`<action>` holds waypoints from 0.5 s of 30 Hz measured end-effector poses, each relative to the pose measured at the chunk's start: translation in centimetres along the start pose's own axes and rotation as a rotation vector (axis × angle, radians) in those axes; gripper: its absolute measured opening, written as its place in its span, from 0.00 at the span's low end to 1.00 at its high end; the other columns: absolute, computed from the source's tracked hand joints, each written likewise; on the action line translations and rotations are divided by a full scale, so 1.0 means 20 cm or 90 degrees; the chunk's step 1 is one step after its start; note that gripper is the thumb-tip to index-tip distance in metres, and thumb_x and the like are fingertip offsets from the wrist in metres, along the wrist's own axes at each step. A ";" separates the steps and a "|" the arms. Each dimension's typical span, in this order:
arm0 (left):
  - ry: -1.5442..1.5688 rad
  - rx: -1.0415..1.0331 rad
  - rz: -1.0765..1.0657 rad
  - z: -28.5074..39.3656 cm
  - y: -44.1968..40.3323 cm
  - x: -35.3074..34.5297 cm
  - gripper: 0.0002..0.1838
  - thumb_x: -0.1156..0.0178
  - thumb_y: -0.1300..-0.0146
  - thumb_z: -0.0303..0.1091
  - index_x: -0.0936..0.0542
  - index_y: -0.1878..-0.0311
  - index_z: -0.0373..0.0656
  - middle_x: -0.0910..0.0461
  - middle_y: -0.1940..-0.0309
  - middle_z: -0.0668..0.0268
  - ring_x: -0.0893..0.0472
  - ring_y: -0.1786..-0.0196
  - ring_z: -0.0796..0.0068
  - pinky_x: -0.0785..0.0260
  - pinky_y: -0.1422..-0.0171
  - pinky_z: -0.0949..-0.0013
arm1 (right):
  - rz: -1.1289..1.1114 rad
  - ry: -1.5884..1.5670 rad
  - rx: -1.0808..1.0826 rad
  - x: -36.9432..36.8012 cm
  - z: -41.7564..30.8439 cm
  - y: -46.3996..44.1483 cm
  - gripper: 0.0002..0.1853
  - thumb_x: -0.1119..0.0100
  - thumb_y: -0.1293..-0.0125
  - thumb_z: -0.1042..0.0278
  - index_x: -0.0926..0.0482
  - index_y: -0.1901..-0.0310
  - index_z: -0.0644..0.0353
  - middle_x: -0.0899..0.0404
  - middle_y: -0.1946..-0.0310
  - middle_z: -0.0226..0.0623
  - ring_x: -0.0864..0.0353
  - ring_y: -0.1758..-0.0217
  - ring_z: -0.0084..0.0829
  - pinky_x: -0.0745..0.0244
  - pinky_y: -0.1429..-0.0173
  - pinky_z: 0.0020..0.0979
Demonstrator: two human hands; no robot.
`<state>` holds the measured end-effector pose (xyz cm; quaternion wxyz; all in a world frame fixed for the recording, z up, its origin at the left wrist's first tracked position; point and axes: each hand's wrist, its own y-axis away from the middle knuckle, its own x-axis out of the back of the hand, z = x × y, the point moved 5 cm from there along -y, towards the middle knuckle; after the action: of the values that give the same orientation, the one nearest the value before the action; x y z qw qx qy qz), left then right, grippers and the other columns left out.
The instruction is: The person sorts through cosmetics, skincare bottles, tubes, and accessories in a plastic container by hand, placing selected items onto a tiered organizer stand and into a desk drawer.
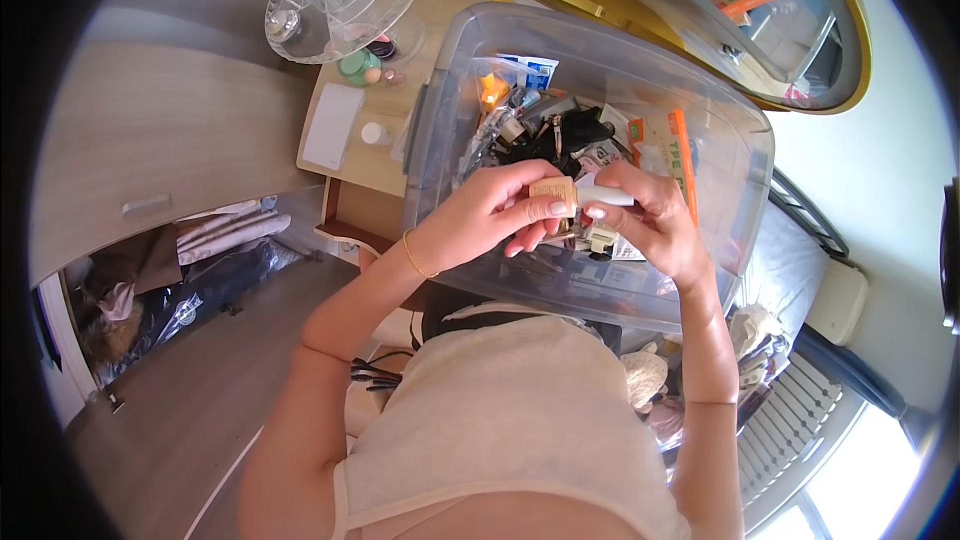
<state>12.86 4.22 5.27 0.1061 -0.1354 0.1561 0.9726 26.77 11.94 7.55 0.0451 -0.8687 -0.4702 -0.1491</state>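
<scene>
Above a clear plastic bin (460,60) I hold a small beige bottle (552,196) in my left hand (500,208), pinched between thumb and fingers. My right hand (655,220) grips the white cap (603,192) at the bottle's right end. Cap and bottle lie in one line; whether they are joined is hard to tell. Beneath my hands, the bin holds a jumble of small items, among them black pouches (580,130), an orange item (493,90) and an orange-edged box (683,155).
A gold-framed mirror (860,40) leans behind the bin. To the left, a wooden table (390,165) bears a clear tiered stand (345,25), a white flat box (333,126) and a white jar (374,133). An open drawer (150,205) with clothes is at far left.
</scene>
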 end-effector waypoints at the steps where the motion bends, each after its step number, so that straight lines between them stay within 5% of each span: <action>1: 0.014 0.041 -0.024 -0.01 0.01 -0.01 0.11 0.48 0.33 0.34 0.29 0.54 0.36 0.27 0.74 0.68 0.31 0.79 0.86 0.39 0.78 0.81 | -0.008 0.011 0.025 0.00 -0.03 0.01 0.05 0.42 0.40 0.73 0.26 0.67 0.65 0.28 0.79 0.36 0.30 0.77 0.28 0.35 0.72 0.29; 7: -0.048 0.032 0.005 -0.05 0.05 -0.01 0.12 0.47 0.34 0.31 0.30 0.50 0.38 0.27 0.70 0.69 0.31 0.72 0.88 0.39 0.72 0.82 | 0.018 0.084 0.018 -0.03 -0.03 0.05 0.05 0.42 0.41 0.72 0.24 0.67 0.65 0.28 0.81 0.40 0.33 0.81 0.35 0.36 0.74 0.31; 11: -0.352 -0.136 0.043 0.04 0.05 0.03 0.14 0.36 0.47 0.28 0.25 0.57 0.37 0.24 0.65 0.61 0.24 0.64 0.65 0.32 0.59 0.69 | 0.028 0.110 0.071 -0.10 -0.09 0.04 0.06 0.42 0.42 0.75 0.25 0.63 0.63 0.28 0.81 0.41 0.27 0.80 0.38 0.33 0.73 0.32; 15: -0.354 -0.262 0.101 0.11 0.06 0.06 0.14 0.37 0.47 0.25 0.25 0.57 0.38 0.23 0.64 0.60 0.23 0.62 0.63 0.31 0.57 0.69 | 0.088 0.144 0.073 -0.18 -0.17 -0.01 0.10 0.43 0.41 0.77 0.28 0.57 0.63 0.27 0.81 0.40 0.25 0.79 0.36 0.32 0.74 0.30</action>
<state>10.88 3.97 7.32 0.0395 0.1286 -0.0677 0.9886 24.03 8.39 9.69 0.1572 -0.8728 -0.4088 -0.2153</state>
